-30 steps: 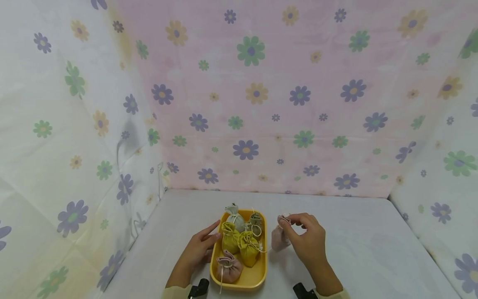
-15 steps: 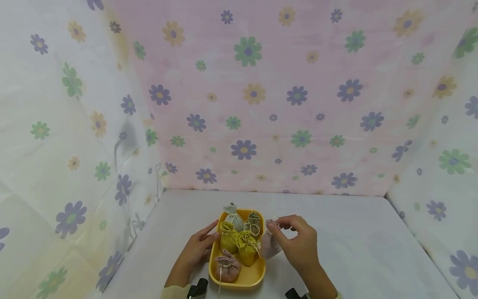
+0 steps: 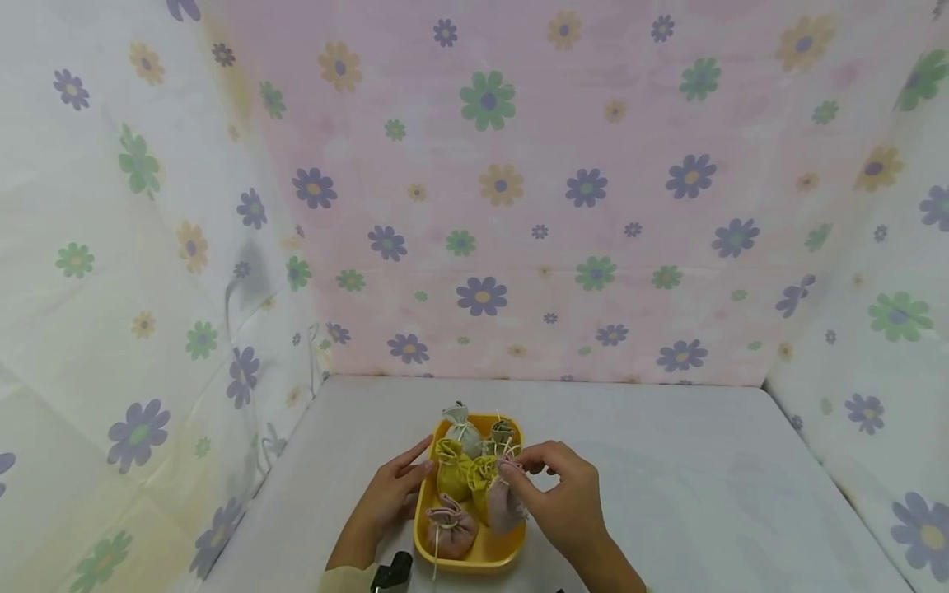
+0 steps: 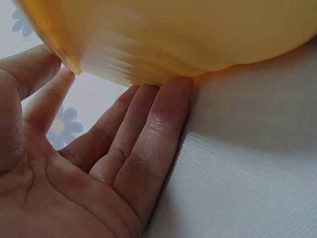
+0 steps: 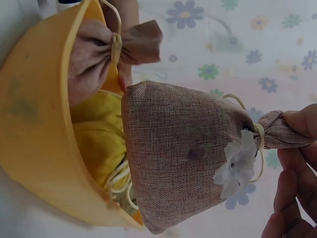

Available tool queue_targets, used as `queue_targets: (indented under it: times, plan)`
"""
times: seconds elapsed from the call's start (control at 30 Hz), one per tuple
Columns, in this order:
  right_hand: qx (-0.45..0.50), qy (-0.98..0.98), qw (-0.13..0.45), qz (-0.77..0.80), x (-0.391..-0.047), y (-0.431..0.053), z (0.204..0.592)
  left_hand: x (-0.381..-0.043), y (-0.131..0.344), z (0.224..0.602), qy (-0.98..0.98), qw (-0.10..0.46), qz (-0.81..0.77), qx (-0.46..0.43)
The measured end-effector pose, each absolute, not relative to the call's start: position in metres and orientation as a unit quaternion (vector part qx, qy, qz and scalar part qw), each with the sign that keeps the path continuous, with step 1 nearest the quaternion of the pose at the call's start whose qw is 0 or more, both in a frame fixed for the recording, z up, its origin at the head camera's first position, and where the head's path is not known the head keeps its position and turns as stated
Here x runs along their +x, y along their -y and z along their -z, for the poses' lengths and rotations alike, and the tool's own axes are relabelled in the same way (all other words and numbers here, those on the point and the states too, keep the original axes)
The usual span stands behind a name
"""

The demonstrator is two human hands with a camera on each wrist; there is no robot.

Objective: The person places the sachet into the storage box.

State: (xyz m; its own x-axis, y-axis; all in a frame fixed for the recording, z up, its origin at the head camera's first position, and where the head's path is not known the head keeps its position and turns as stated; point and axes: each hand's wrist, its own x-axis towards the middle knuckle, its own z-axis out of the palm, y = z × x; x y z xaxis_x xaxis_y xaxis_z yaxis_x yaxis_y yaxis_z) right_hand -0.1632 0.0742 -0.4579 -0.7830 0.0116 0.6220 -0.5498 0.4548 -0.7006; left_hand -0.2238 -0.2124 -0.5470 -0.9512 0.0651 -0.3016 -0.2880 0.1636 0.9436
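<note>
My right hand (image 3: 567,498) pinches the gathered neck of a dusty-pink drawstring pouch (image 3: 506,506), which hangs over the right part of a yellow plastic tray (image 3: 474,567). A white fabric flower (image 5: 237,163) sits near the pouch's neck in the right wrist view. On the tray's left side rests my left hand (image 3: 389,494); in the left wrist view its outstretched fingers (image 4: 158,119) touch the tray's outer wall. Inside the tray are another pink pouch (image 3: 451,531), two yellow pouches (image 3: 452,476), a pale grey-green pouch (image 3: 462,435) and an olive pouch (image 3: 502,432), partly overlapping.
The tray stands on a white-covered table (image 3: 667,478). Flower-patterned cloth (image 3: 549,206) walls off the back and both sides. A black device (image 3: 393,570) is at the left wrist.
My right hand has carried the pink pouch leftward, from beside the tray to over its right part, now covering some of a yellow pouch. My left hand has stayed against the tray.
</note>
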Motion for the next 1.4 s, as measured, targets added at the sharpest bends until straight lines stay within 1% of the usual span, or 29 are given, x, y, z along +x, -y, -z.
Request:
queue_targets:
  times: [0.2, 0.57, 0.77, 1.0, 1.1, 1.23, 1.4]
  plan:
    - [0.187, 0.809, 0.262, -0.492, -0.161, -0.067, 0.466, -0.223, 0.213, 0.547, -0.743, 0.147, -0.649, -0.076]
    - [0.204, 0.807, 0.245, -0.497, -0.155, -0.061, 0.474, -0.225, 0.215, 0.545, -0.75, 0.144, -0.643, -0.059]
    - [0.201, 0.809, 0.229, -0.504, -0.155, -0.059, 0.482, -0.225, 0.215, 0.546, -0.75, 0.144, -0.643, -0.062]
    - [0.181, 0.815, 0.189, -0.517, -0.153, -0.055, 0.483, -0.225, 0.214, 0.546, -0.752, 0.142, -0.641, -0.064]
    - [0.176, 0.815, 0.182, -0.521, -0.152, -0.054, 0.485, -0.225, 0.214, 0.546, -0.751, 0.142, -0.642, -0.065]
    - [0.192, 0.809, 0.183, -0.525, -0.151, -0.052, 0.491, -0.225, 0.214, 0.548, -0.753, 0.141, -0.639, -0.065]
    - [0.199, 0.81, 0.167, -0.526, -0.152, -0.051, 0.497, -0.225, 0.214, 0.548, -0.753, 0.14, -0.64, -0.065]
